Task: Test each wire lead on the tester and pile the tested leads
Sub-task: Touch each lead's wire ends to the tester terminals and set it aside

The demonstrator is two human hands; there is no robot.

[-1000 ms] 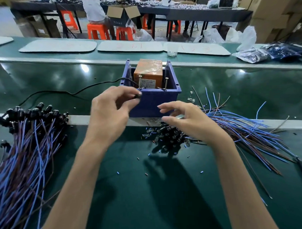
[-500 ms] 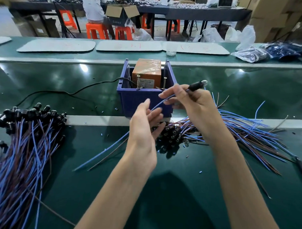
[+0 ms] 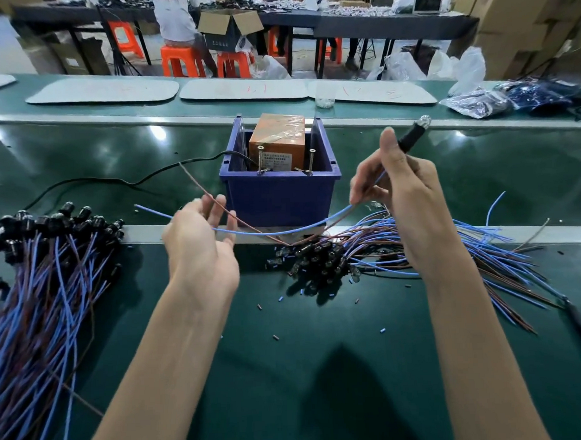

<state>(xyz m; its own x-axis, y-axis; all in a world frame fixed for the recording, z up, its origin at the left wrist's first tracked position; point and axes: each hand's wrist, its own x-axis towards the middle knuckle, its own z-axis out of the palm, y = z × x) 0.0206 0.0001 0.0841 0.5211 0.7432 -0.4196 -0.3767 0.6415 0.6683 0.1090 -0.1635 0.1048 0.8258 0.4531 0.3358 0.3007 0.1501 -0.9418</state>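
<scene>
Lead (image 3: pixel 411 139) pinched behind its lamp by the right hand (image 3: pixel 410 209); open-fingered left hand (image 3: pixel 201 246) seemingly parts its tails to meet the tester (image 3: pixel 276 144) screws.

left hand (image 3: pixel 198 245) open, right hand (image 3: pixel 405 198) pinching

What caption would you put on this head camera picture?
Right hand holds a lead by its black end, left hand touches its wires, before the tester.
</scene>
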